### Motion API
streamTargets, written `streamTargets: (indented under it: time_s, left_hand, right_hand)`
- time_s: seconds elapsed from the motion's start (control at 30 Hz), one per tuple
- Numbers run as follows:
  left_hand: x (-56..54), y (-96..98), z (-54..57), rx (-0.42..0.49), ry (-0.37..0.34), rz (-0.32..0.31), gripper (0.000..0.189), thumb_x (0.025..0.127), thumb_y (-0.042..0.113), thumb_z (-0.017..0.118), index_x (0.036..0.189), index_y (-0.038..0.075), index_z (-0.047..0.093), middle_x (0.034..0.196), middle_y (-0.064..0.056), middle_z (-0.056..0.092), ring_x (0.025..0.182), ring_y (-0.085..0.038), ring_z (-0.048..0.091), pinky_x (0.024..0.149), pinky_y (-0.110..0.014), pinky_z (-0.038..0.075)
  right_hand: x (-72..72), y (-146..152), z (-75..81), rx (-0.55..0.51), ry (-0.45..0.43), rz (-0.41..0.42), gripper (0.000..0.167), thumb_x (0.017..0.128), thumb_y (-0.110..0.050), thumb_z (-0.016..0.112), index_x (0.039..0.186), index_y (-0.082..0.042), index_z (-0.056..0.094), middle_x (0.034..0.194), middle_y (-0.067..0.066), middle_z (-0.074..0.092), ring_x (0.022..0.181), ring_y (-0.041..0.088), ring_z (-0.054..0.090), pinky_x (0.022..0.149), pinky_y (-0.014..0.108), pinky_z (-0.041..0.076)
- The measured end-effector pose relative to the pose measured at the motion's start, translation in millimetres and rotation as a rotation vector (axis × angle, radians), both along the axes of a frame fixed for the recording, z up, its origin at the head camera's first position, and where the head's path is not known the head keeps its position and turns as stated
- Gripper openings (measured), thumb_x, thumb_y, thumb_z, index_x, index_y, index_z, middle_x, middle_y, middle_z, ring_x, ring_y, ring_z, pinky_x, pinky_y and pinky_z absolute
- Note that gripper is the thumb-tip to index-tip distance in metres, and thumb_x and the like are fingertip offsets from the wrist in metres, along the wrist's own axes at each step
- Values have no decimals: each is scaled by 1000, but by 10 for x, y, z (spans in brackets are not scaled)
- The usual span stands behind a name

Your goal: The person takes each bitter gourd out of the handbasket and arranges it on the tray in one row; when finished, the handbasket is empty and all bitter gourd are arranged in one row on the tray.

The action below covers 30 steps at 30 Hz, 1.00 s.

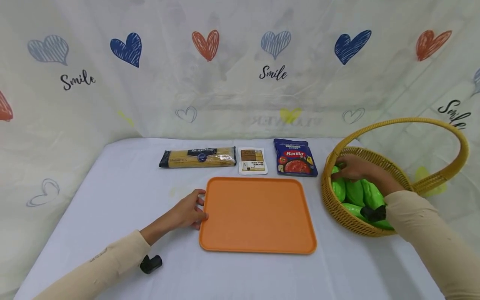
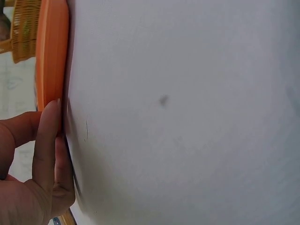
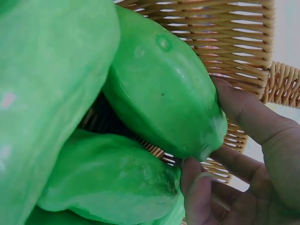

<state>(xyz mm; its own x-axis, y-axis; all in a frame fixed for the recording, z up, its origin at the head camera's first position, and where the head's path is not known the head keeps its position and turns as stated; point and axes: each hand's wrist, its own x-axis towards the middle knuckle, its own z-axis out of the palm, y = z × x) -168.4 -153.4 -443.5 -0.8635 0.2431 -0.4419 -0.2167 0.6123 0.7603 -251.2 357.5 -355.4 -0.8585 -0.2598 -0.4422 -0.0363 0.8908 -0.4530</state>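
Reaching into a woven basket [image 1: 339, 210] on the right, my right hand [image 1: 354, 166] grips the end of a green, papaya-like fruit [image 3: 164, 89]. Its thumb lies along one side and its fingers along the other, as the right wrist view shows. Another green fruit [image 3: 112, 176] lies right beside the fingertips, among several more in the basket. At the left edge of the orange tray [image 1: 258, 216], my left hand [image 1: 187, 211] holds the rim with thumb and fingers. The tray lies flat and bare on the white table.
Behind the tray lie a spaghetti packet [image 1: 200, 157], a small white and brown packet [image 1: 253, 166] and a blue Barilla sauce pouch [image 1: 295, 160]. The basket's tall handle [image 1: 405, 121] arches over the right hand. A heart-printed cloth [image 1: 240, 87] hangs behind the table.
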Motion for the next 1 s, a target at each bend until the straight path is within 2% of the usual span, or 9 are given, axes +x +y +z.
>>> streamTargets:
  time_s: [0.1,0.37,0.5,0.7,0.93,1.0]
  left_hand:
    - [-6,2,-1,2,-2,4,80,86,7,77,152,11,33,119,-10,53,81,-18,63,58,-31,62]
    - [-12,28,30,3,-3,5,78,87,7,77,151,11,33,120,-10,54,83,-18,64,60,-30,62]
    - [16,18,28,1,-4,29,76,87,5,75,150,10,34,119,-10,55,85,-17,64,60,-31,63]
    - [38,15,-14,40,11,35,71,85,1,67,149,9,36,118,-11,55,88,-18,63,60,-32,63]
    - [59,33,-18,56,6,44,70,85,1,66,148,8,37,118,-12,56,88,-18,63,60,-33,63]
    - [62,35,-16,49,3,43,70,85,1,67,148,8,37,118,-11,56,88,-18,63,60,-32,63]
  right_hand:
    - [26,-8,9,-18,22,-9,70,91,-33,73,139,11,48,141,46,39,126,61,45,79,48,62]
    - [64,-14,28,-31,120,-25,60,89,-28,74,135,6,54,140,41,45,124,59,48,75,42,62]
    - [64,-28,28,-75,120,-35,61,89,-29,75,136,4,54,142,39,45,126,58,47,76,42,63]
    - [88,67,66,-118,85,-72,68,94,-32,69,143,8,44,143,43,40,114,50,61,79,44,63]
    - [192,166,186,-172,117,-107,72,97,-39,64,149,3,38,148,41,32,128,55,48,88,48,61]
    - [235,170,221,-177,113,-115,73,98,-41,63,150,2,36,149,41,30,128,54,49,90,49,60]
